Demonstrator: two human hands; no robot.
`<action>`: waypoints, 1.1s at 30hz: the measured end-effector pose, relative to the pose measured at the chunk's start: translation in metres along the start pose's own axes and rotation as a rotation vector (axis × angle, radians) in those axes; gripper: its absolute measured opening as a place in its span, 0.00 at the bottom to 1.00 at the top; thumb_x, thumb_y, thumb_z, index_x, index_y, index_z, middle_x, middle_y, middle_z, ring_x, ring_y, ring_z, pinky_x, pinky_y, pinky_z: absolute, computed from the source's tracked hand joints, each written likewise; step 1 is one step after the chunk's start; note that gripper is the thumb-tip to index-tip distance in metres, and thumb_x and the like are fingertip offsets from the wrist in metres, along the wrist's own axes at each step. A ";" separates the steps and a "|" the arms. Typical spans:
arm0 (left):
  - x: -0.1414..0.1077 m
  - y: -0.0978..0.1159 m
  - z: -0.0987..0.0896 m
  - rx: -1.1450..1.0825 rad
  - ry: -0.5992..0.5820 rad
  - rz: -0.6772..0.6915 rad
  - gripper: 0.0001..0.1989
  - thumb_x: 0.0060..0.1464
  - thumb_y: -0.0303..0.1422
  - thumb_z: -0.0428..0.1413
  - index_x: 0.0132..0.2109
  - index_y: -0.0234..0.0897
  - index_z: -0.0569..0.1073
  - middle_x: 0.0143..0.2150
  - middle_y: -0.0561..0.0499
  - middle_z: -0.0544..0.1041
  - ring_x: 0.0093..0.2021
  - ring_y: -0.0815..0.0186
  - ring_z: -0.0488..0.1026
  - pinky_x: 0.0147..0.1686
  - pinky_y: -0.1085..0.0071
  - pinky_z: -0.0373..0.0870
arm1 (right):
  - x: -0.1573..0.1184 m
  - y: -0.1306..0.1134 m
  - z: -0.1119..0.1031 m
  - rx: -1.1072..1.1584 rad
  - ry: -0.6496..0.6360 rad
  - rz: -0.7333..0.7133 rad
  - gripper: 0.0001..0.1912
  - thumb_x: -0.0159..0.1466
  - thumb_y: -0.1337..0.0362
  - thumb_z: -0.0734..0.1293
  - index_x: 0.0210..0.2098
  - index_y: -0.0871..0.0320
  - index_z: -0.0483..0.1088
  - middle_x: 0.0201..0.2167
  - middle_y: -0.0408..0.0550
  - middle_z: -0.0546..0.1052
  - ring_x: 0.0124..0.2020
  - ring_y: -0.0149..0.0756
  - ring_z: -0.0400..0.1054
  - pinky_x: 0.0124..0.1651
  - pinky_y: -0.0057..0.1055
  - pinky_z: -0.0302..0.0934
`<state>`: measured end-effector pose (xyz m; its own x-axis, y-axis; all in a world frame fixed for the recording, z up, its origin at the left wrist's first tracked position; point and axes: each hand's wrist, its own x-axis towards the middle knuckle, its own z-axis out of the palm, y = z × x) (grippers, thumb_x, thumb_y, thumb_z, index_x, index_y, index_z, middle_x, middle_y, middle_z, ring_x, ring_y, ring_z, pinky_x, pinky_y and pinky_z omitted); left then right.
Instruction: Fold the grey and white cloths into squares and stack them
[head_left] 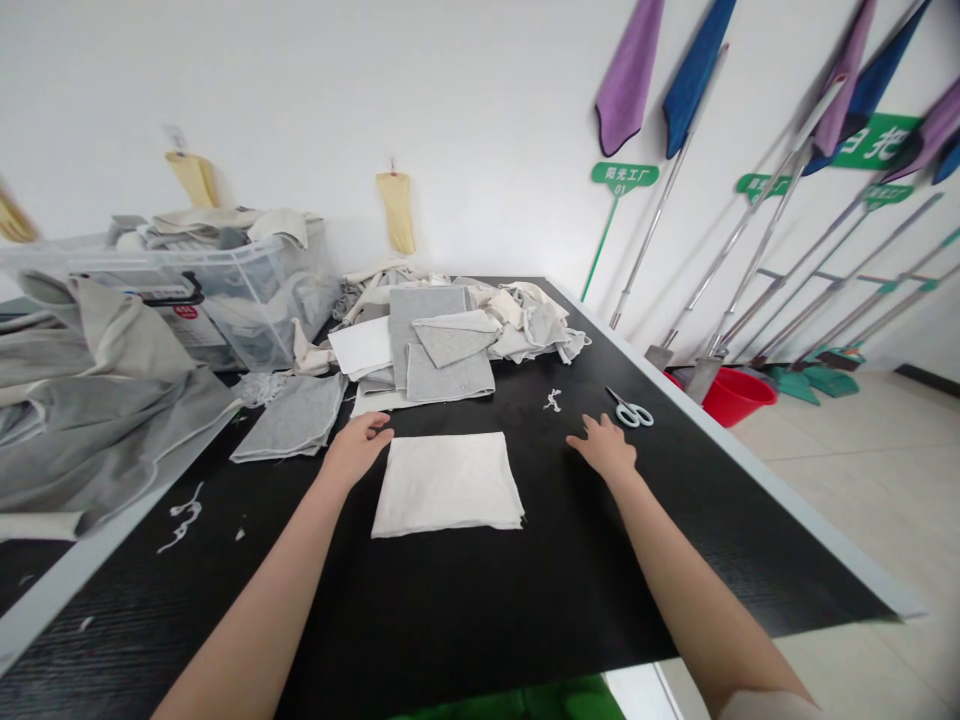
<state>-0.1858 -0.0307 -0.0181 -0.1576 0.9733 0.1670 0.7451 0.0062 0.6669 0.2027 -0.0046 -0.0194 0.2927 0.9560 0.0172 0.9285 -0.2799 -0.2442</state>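
Note:
A white folded cloth (pixel 450 482) lies flat on the black table (pixel 480 610) in front of me. My left hand (pixel 360 445) is just off its upper left corner, fingers curved and apart, holding nothing. Well to the right of the cloth, my right hand (pixel 606 445) hovers low over the table with its fingers spread and nothing in them. Just beyond those fingers lie scissors (pixel 630 410) with pale blue handles. A small tangle of white thread (pixel 553 400) rests between the cloth and the scissors.
Behind the cloth sits a pile of grey and white cloths (pixel 442 350). A folded grey cloth (pixel 292 418) lies to its left. A clear plastic bin (pixel 247 300) full of fabric stands back left, near draped grey cloth (pixel 97 400). Beyond the right edge are a red bucket (pixel 739 395) and mops.

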 end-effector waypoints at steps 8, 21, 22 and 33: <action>-0.022 0.034 0.019 0.004 -0.033 0.159 0.14 0.46 0.36 0.46 0.39 0.38 0.68 0.40 0.50 0.68 0.38 0.67 0.66 0.39 0.71 0.63 | 0.008 0.033 0.000 -0.036 -0.127 0.062 0.22 0.49 0.56 0.63 0.43 0.53 0.63 0.45 0.54 0.64 0.45 0.50 0.57 0.38 0.44 0.54; -0.030 0.036 0.022 0.092 -0.061 0.176 0.13 0.46 0.35 0.45 0.39 0.39 0.68 0.40 0.51 0.68 0.39 0.65 0.65 0.37 0.71 0.62 | 0.011 0.028 0.010 0.356 -0.028 0.126 0.34 0.40 0.72 0.64 0.48 0.59 0.59 0.42 0.57 0.67 0.45 0.50 0.59 0.42 0.40 0.53; -0.030 0.037 0.023 0.094 -0.061 0.184 0.13 0.46 0.34 0.45 0.39 0.39 0.68 0.40 0.51 0.68 0.40 0.65 0.65 0.37 0.71 0.62 | 0.010 0.026 0.011 0.430 -0.017 0.123 0.32 0.40 0.73 0.64 0.47 0.59 0.61 0.40 0.56 0.68 0.45 0.49 0.59 0.43 0.40 0.53; -0.055 0.092 0.057 -0.438 -0.201 0.072 0.09 0.44 0.33 0.49 0.34 0.36 0.68 0.36 0.50 0.70 0.34 0.67 0.67 0.33 0.71 0.62 | -0.053 -0.071 0.014 1.366 -0.297 -0.102 0.14 0.51 0.57 0.62 0.27 0.62 0.71 0.27 0.51 0.74 0.30 0.36 0.67 0.35 0.34 0.60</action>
<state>-0.0714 -0.0705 -0.0075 0.0453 0.9930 0.1093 0.3997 -0.1183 0.9090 0.1186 -0.0341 -0.0161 0.0202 0.9974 -0.0696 -0.0610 -0.0682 -0.9958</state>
